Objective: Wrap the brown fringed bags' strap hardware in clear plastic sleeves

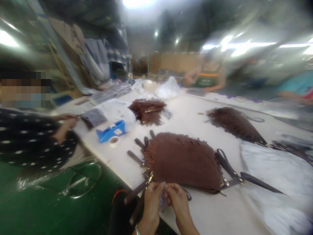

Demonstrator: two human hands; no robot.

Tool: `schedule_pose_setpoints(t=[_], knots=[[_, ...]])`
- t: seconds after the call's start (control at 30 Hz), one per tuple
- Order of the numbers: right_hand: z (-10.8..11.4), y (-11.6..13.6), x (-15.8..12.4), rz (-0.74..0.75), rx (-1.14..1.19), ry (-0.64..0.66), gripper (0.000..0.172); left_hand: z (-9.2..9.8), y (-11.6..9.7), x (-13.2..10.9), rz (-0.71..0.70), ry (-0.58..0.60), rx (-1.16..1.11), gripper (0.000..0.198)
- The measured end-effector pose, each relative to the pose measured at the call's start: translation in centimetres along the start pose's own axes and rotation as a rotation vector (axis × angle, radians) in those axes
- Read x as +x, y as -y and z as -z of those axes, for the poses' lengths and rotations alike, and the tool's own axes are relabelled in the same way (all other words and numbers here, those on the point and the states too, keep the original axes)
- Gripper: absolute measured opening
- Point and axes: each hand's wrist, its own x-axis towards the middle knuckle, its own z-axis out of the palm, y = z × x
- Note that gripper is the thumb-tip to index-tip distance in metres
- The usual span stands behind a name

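Brown fringed bag [186, 160] lies flat on the white table [205, 215], near the middle of the scene and just beyond the person's hands; its dark straps [226, 164] spread to left and right, and gold-coloured clasps [149, 176] show at its near left corner.

A white label [118, 132] sits on the blue tape dispenser [105, 135] to the left, too small to read; pale lettering on a far person's green apron [207, 80] is likewise too blurred to make out.

Beside the dispenser stands a roll of tape [113, 141]; farther left, a co-worker's hand [69, 123] is at a clear packet [95, 117] with something dark in it; a second fringed bag [148, 111] and a third [237, 125] lie farther off, left and right.

Left hand [153, 197] and right hand [178, 197] meet at the bag's near edge, thumbs and fingers pinched together on a small translucent piece [161, 203]; what it is cannot be told.
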Motion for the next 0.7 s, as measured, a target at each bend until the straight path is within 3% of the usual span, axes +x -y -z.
schedule_pose_setpoints(t=[0.33, 0.53, 0.6, 0.7], knots=[[0.3, -0.3, -0.6, 0.116, -0.029, 0.096, 0.032, -0.1, 0.0, 0.0, -0.079, -0.017, 0.200, 0.036], [0.5, 0.4, -1.4, 0.215, -0.216, 0.120, 0.035, -0.1, -0.2, 0.1, -0.176, -0.058, 0.374, 0.036], [0.6, 0.6, -1.4, 0.240, -0.312, 0.114, 0.037, -0.1, -0.2, 0.2, -0.168, -0.073, 0.358, 0.037], [0.8, 0.7, -1.3, 0.271, -0.421, 0.117, 0.039, -0.3, -0.1, 0.3, -0.040, -0.044, 0.142, 0.039]])
